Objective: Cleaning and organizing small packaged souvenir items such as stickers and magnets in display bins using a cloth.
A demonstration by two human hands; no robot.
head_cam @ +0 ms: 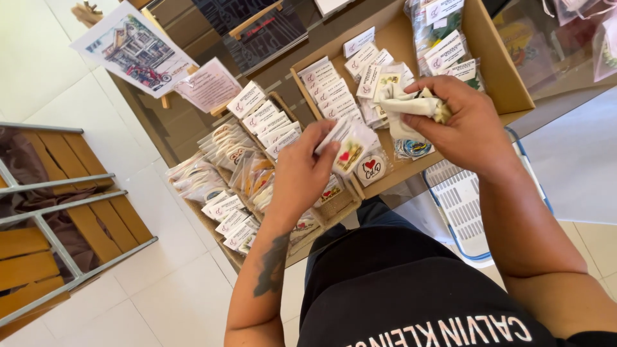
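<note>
Mid-sort, by the look of it: most clear-sleeved souvenir packets filed in rows inside the cardboard tray, a handful still out. Left hand pinched shut on a heart-printed packet above the tray's front edge; right hand closed around a small bundle of packets.

Cardboard box far right on the surface, packets in rows inside. Wooden tray left of it, more sachets in it. Picture card far left. Basket on floor, near right.
</note>
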